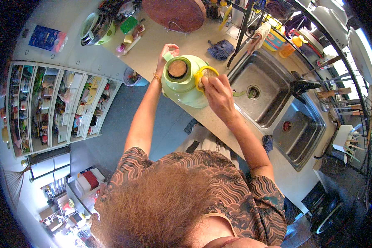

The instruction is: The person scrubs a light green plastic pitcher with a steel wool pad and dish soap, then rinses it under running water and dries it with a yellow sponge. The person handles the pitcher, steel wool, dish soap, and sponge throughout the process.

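A pale green vacuum flask [186, 96] with a cork stopper [177, 68] stands upright at the counter's front edge. My left hand [166, 52] is at its handle, fingers curled round it; the flask partly hides the grip. Pinched in my right hand [219, 97] is a yellow-rimmed scrubbing pad [210, 73], pressed against the flask's side near the shoulder. A dark blue cloth [220, 49] lies crumpled on the counter just beyond the flask.
Right of the flask sits a double-bowl steel sink [268, 69] with a green scrap in its drain. A black dish rack [334, 40] arches over it. A round wooden board [176, 14] stands behind. Below left are a bin [135, 77] and an open shelf unit [57, 105].
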A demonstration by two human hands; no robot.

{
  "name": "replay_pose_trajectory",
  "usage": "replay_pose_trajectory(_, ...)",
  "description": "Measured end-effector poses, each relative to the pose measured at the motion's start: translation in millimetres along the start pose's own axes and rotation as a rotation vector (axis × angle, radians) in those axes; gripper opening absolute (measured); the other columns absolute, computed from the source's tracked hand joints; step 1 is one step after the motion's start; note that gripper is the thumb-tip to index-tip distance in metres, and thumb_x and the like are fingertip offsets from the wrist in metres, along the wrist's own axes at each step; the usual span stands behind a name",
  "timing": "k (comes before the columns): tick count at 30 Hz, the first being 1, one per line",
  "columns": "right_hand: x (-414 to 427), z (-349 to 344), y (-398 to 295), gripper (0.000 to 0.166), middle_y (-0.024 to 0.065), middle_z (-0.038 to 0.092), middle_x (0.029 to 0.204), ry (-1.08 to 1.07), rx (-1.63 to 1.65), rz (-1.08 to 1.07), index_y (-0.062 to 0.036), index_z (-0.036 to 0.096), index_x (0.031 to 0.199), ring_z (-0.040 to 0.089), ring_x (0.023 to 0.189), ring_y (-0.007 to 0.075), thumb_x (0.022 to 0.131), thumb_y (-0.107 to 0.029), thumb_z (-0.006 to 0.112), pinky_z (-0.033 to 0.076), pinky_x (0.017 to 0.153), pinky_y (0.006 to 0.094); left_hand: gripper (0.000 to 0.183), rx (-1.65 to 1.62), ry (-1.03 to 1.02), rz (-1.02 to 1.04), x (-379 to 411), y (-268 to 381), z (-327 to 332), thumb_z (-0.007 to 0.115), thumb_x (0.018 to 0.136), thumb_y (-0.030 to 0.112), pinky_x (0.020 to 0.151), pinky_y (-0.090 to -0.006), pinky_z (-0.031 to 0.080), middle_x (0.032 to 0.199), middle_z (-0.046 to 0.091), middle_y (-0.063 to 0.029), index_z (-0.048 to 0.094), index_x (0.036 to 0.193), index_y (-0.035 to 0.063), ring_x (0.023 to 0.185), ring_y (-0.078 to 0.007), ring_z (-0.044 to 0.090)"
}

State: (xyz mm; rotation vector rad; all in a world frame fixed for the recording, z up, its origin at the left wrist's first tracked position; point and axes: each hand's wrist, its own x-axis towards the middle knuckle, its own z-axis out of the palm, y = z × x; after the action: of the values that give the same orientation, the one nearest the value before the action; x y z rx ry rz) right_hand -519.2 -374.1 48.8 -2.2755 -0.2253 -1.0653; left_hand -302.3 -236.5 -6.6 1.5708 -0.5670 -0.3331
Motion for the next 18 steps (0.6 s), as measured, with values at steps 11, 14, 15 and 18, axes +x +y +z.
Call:
replay_pose_trajectory(11, -18.4, 7.1, -31.2, 0.034, 0.0075, 0.051, 0.081, 0.093, -0.114, 0.035, 0.0054, 0.060, 0.095, 0.048, 0.069, 0.0242, 0.061, 0.006, 0.066, 0.044, 0.061, 0.0316, 0.018, -0.215, 0.119, 0.090, -36.6, -2.8, 0.5, 0.054, 0.087, 0.009, 0.061, -0.0190, 0.042, 0.081, 0.050, 0.0035, 0.055, 0.104, 0.0029, 0.070, -0.0048, 0.049)
replay_pose_trajectory(14, -18.6, 7.6, -37.5, 0.033, 0.0075, 0.051, 0.080, 0.118, -0.094, 0.039, 0.0051, 0.059, 0.094, 0.048, 0.069, 0.0238, 0.062, 0.006, 0.066, 0.044, 0.061, 0.0316, 0.011, -0.088, 0.291, 0.198, -46.2, -15.0, -4.0, 0.060, 0.083, 0.009, 0.062, -0.0214, 0.044, 0.076, 0.056, 0.0022, 0.061, 0.091, 0.0029, 0.069, -0.0074, 0.052)
replay_pose_trajectory(15, -19.5, 7.6, -36.7, 0.033, 0.0079, 0.051, 0.081, 0.122, -0.112, 0.036, 0.0052, 0.059, 0.095, 0.048, 0.069, 0.0238, 0.062, 0.003, 0.065, 0.045, 0.061, 0.0317, 0.009, -0.099, 0.324, 0.201, -49.1, -11.4, 1.4, 0.061, 0.082, 0.008, 0.062, -0.0219, 0.044, 0.075, 0.057, 0.0017, 0.061, 0.089, 0.0029, 0.069, -0.0078, 0.053)
replay_pose_trajectory(18, -22.0, 10.0, -35.8, 0.034, 0.0087, 0.050, 0.081, 0.135, -0.136, 0.018, 0.0056, 0.057, 0.095, 0.048, 0.070, 0.0238, 0.063, -0.001, 0.064, 0.046, 0.062, 0.0319, 0.003, 0.078, 0.503, 0.316, -63.2, -7.6, 13.0, 0.062, 0.077, 0.002, 0.062, -0.0230, 0.044, 0.073, 0.058, 0.0002, 0.059, 0.078, 0.0038, 0.068, -0.0093, 0.054)
